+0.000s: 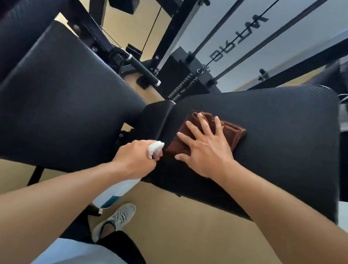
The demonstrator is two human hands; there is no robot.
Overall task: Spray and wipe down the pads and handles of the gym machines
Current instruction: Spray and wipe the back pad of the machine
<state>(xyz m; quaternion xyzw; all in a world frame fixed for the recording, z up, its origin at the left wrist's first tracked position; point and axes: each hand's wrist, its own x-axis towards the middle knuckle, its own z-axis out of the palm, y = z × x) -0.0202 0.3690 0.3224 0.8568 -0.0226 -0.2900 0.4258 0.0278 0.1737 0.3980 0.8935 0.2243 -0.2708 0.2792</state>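
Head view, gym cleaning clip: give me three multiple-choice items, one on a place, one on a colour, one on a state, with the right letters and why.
1. Where does the cloth lie?
A. on the floor
B. on the right-side black pad
C. over the handle bar

2. What colour is the cloth?
A. brown
B. yellow
C. white

3. What is the left hand doing?
A. hanging idle
B. pressing flat on a pad
C. gripping the spray bottle

Answers:
1 B: the cloth lies flat on the right-side black pad, under the right hand.
2 A: its folds show brown against the black.
3 C: the left hand curls round the neck of the spray bottle.
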